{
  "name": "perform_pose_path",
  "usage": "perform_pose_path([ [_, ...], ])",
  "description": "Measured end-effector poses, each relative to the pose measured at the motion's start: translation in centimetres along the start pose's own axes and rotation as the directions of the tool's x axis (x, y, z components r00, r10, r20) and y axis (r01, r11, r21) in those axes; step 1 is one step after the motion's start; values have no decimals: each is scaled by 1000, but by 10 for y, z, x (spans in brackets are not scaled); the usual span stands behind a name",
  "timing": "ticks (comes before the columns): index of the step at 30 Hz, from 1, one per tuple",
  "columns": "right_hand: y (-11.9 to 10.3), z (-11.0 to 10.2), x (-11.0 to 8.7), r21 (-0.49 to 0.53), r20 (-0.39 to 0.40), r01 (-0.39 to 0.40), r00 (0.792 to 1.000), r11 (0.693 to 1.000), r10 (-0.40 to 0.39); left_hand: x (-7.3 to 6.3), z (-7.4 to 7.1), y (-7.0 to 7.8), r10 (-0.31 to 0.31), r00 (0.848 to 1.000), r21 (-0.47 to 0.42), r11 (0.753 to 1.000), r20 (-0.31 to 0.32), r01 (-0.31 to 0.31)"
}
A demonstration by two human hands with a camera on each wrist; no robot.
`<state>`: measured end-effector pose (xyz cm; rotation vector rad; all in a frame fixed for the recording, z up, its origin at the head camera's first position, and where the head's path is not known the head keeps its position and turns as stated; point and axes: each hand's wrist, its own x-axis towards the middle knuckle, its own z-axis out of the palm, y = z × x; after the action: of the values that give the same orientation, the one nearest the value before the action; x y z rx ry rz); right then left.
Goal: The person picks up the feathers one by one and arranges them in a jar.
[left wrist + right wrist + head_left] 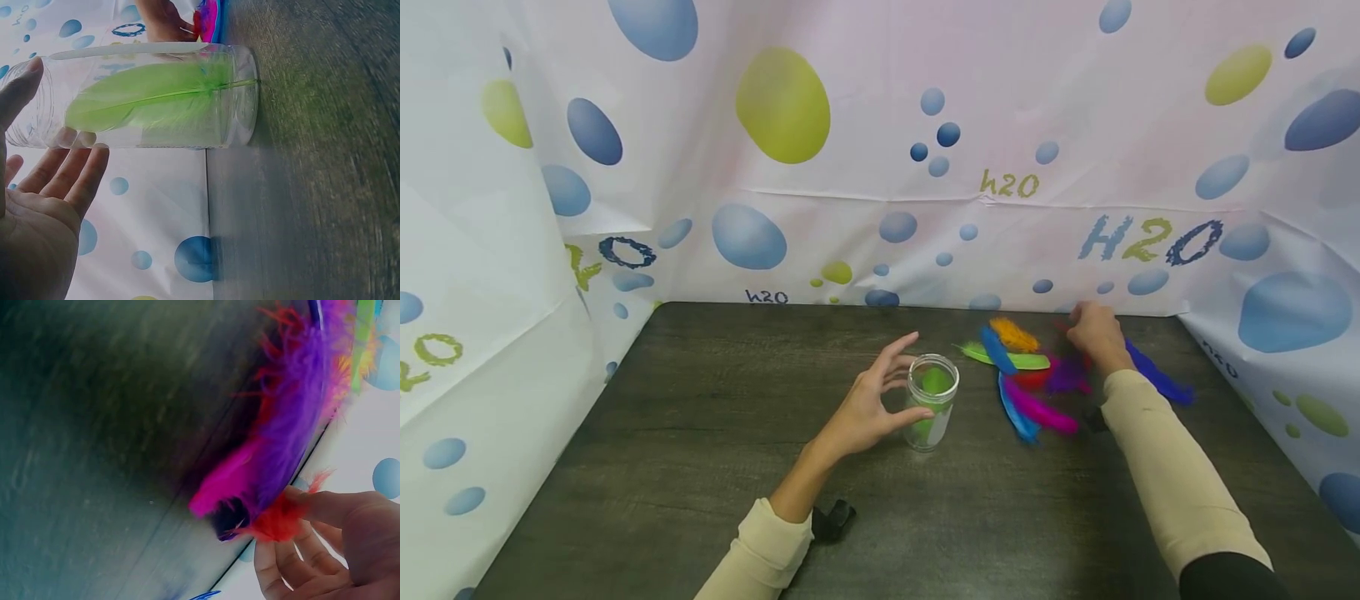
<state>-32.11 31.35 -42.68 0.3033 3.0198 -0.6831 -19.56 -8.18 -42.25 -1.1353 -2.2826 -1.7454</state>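
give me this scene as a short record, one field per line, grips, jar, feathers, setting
left grip: curved round the clear jar
right grip: pinching a red feather
jar state: upright, mouth uncovered
jar contents: green feather
loose feathers: mixed colours, overlapping, right of the jar
surface: dark table
backdrop: white sheet with blue and green spots

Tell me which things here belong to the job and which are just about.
Likely for the job: glass jar, green feather inside it, red feather pinched by the right hand, other loose feathers.
Just about: wood-grain table, H2O-printed backdrop.
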Motion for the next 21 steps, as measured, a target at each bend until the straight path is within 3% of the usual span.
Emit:
perform_pose_path([
  [21,0,0,-3,39,-34,24,999,999,-23,1,-1,3,15,1000,16,1000,-4,-15],
])
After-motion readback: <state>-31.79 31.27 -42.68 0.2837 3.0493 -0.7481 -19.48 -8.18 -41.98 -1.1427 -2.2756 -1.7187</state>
